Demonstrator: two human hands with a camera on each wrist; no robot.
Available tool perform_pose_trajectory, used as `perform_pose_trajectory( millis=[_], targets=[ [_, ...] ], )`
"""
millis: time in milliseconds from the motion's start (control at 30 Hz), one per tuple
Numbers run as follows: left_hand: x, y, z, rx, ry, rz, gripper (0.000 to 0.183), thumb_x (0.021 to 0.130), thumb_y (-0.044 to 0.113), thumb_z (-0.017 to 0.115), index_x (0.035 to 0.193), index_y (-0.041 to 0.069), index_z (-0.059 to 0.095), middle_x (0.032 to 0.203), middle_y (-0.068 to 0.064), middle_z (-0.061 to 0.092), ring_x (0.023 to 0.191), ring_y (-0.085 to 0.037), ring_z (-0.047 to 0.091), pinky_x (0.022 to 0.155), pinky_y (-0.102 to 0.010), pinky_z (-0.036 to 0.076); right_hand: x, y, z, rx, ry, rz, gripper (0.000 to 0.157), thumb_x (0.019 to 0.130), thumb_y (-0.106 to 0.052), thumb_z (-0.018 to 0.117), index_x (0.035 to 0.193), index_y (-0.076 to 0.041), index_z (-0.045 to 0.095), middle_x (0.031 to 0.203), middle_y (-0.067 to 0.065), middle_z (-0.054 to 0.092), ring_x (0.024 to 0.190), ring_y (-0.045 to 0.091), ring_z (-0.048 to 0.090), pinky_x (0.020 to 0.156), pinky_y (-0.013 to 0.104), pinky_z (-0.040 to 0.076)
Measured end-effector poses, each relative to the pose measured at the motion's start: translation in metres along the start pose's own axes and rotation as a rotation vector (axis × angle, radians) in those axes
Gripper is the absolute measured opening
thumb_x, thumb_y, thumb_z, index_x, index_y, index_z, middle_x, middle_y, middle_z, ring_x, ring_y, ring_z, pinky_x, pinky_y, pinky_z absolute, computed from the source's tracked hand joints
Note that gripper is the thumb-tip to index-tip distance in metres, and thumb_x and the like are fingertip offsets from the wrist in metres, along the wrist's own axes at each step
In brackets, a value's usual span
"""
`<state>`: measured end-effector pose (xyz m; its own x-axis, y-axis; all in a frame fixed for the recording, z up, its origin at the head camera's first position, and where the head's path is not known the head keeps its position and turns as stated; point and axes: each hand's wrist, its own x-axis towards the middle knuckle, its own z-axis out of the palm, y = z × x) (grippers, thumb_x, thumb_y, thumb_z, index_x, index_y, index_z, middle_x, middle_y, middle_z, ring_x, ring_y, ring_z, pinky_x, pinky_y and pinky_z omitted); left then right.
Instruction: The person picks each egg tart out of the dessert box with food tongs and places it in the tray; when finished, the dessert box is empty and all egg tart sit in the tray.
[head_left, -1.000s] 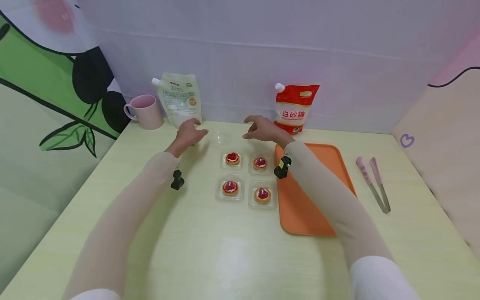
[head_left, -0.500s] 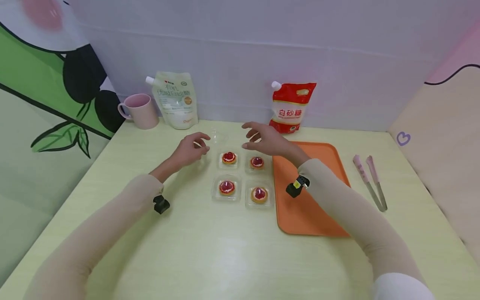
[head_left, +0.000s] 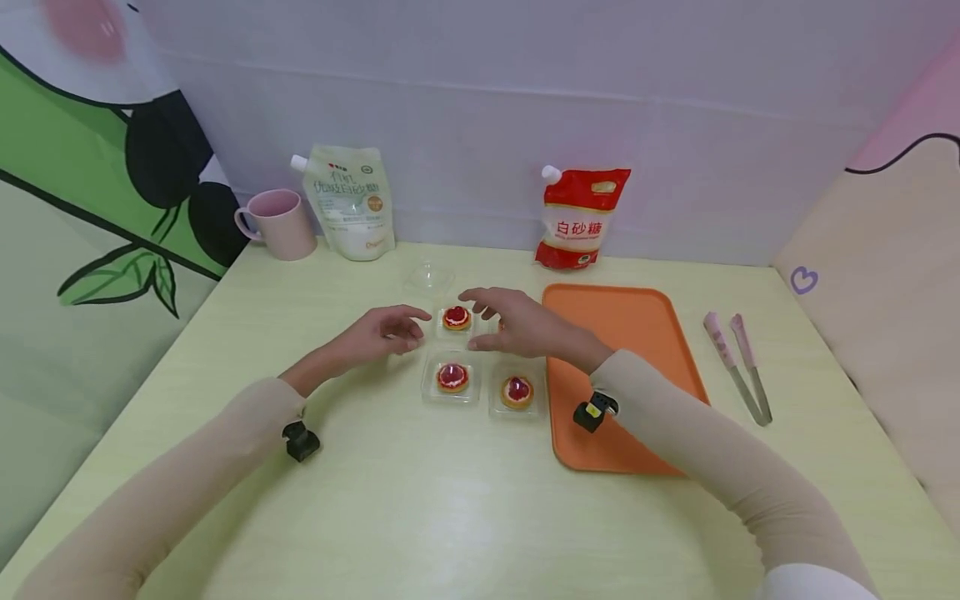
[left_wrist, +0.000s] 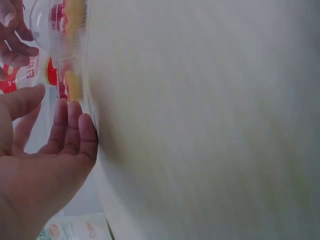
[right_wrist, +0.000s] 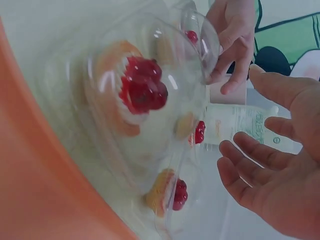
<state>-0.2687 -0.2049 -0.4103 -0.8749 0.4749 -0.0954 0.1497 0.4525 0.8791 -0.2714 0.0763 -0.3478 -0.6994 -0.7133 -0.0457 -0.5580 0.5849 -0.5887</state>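
Red-topped tarts sit in clear plastic boxes in two rows on the table. My left hand [head_left: 382,333], fingers loosely bent and holding nothing, is just left of the back-left tart [head_left: 456,317]. On its other side hovers my right hand [head_left: 517,323], thumb and fingers spread apart, hiding most of the back-right tart. Nearer to me are the front-left tart [head_left: 452,377] and the front-right tart [head_left: 517,392], the latter under a domed lid [right_wrist: 175,65] in the right wrist view. A loose clear domed lid [head_left: 429,280] lies behind the back row.
An orange tray [head_left: 622,417] lies right of the boxes, under my right forearm. Farther right are pink-handled tongs [head_left: 738,358]. Along the back wall stand a pink mug [head_left: 283,227], a pale green sugar pouch [head_left: 350,204] and a red sugar pouch [head_left: 581,218].
Both hands have come back toward me from near the sugar pouches and the loose lid, down to either side of the back-left tart. The boxes and lid stay where they were.
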Motion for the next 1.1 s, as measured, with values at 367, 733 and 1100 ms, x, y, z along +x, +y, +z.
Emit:
perform_pose_trajectory(
  millis=[367,733,1100],
  targets=[
    [-0.011,-0.008,0.008,-0.009,-0.135,0.056,0.063,0.084,-0.004,0.071,0.142,0.0,0.049,0.13,-0.022,0.06,0.126,-0.037,0.052,0.115,-0.052,0.035,-0.005,-0.007,0.021,-0.068,-0.065,-0.044,0.07,0.089,-0.028,0.076,0.149,-0.01,0.044,0.141,0.011,0.057,0.124,0.029,0.058,0.103,0.041,0.049],
    [-0.015,-0.001,0.015,0.103,-0.191,0.048,0.086,0.078,0.01,0.083,0.151,0.011,0.038,0.144,-0.018,0.05,0.138,-0.036,0.04,0.121,-0.058,0.02,-0.005,-0.014,0.028,-0.075,-0.109,0.001,0.074,0.086,-0.033,0.079,0.15,-0.019,0.046,0.15,0.002,0.052,0.137,0.021,0.049,0.108,0.041,0.047],
    [-0.018,-0.003,0.028,0.311,-0.134,0.073,0.095,0.07,0.031,0.091,0.149,0.011,0.042,0.146,-0.011,0.05,0.137,-0.035,0.036,0.113,-0.062,0.026,-0.004,-0.013,0.037,-0.139,-0.133,-0.051,0.073,0.083,-0.029,0.082,0.146,-0.013,0.05,0.149,0.005,0.052,0.14,0.025,0.045,0.113,0.043,0.042]
  ],
)
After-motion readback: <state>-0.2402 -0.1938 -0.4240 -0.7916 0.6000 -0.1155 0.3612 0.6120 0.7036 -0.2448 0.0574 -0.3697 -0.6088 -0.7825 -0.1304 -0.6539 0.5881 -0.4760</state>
